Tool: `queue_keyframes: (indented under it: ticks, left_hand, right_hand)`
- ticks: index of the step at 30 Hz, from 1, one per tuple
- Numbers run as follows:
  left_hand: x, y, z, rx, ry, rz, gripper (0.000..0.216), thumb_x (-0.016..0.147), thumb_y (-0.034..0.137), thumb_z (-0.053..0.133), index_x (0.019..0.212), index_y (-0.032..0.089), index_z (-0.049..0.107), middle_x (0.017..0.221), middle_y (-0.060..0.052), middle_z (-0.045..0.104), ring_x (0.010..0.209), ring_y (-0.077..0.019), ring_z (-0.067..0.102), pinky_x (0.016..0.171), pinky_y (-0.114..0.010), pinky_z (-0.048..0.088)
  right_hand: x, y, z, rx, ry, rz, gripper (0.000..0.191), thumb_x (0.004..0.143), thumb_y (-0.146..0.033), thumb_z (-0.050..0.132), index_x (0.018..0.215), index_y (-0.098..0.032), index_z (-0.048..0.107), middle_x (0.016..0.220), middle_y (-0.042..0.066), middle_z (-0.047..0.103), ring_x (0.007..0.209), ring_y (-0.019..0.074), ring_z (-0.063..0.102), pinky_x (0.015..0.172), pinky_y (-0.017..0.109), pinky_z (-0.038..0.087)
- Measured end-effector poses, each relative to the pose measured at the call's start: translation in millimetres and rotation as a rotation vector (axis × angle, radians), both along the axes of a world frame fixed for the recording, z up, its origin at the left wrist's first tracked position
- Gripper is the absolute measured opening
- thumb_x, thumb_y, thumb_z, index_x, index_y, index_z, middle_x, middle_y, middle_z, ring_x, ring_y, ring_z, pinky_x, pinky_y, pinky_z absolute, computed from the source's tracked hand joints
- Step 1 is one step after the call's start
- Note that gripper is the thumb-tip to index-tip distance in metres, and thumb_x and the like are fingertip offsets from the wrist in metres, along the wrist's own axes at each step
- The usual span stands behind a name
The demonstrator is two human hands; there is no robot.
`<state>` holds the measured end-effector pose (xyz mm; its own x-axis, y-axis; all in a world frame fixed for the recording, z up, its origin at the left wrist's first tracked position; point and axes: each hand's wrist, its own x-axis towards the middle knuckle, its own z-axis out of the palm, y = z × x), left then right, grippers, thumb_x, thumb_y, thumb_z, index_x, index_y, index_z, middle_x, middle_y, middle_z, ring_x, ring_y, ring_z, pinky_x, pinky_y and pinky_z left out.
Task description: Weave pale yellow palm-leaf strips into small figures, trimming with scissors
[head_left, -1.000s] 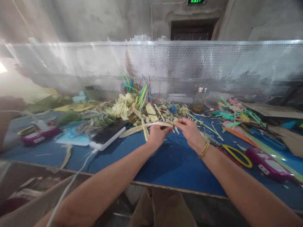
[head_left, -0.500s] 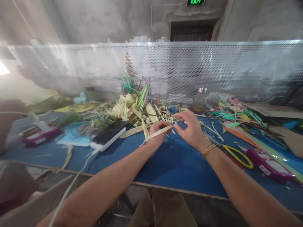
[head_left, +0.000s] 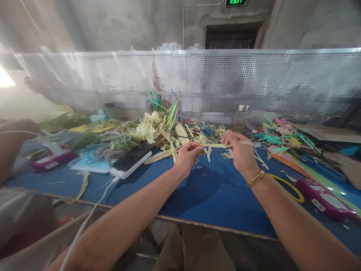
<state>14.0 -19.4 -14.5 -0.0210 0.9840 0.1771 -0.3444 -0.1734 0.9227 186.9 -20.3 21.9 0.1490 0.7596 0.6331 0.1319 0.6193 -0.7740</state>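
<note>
Find strip (head_left: 214,145) pinched in both left hand (head_left: 186,157) and right hand (head_left: 243,156), centre frame; note open room below, to front edge (head_left: 214,226) of table (head_left: 220,201).

Legible text, one item: "EXIT", bright green capitals on a small dark sign (head_left: 236,3) at the top edge of the view, right of centre; upper part of the sign cropped by the frame, word readable all the same; sign sits higher than the dark doorway (head_left: 231,42), with grey wall (head_left: 141,26) around
</note>
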Motion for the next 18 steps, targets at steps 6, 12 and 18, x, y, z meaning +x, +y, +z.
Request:
queue_keyframes:
  ticks: [6, 12, 18]
  left_hand:
    - [2.6, -3.7, 2.4, 0.063, 0.049, 0.035, 0.028, 0.061, 0.027, 0.078, 0.071, 0.016, 0.055, 0.06, 0.003, 0.059, 0.052, -0.0067, 0.056, 0.04, -0.015, 0.026]
    - [4.1, -7.3, 1.3, 0.06, 0.037, 0.004, 0.027, 0.063, 0.028, 0.077, 0.077, 0.017, 0.058, 0.062, 0.003, 0.062, 0.057, -0.0096, 0.061, 0.046, -0.016, 0.039]
    - [5.6, -10.5, 2.5, 0.032, 0.001, -0.115, 0.028, 0.063, 0.031, 0.078, 0.083, 0.014, 0.069, 0.079, -0.004, 0.069, 0.067, -0.0122, 0.063, 0.059, -0.022, 0.05]
  right_hand:
    - [20.7, 4.5, 11.5, 0.244, -0.046, -0.551, 0.032, 0.076, -0.046, 0.063, 0.094, -0.019, 0.057, 0.093, 0.007, 0.058, 0.083, 0.02, 0.055, 0.079, 0.039, 0.042]
    - [-10.6, -23.7, 3.2, 0.376, -0.785, -0.444, 0.02, 0.082, -0.039, 0.061, 0.096, -0.025, 0.064, 0.092, 0.004, 0.07, 0.094, 0.0242, 0.058, 0.092, 0.043, 0.027]
    - [-21.1, -17.5, -8.5, 0.276, -0.916, -0.312, 0.016, 0.082, -0.025, 0.059, 0.097, -0.024, 0.064, 0.084, 0.0, 0.072, 0.078, 0.0178, 0.063, 0.085, 0.037, 0.029]
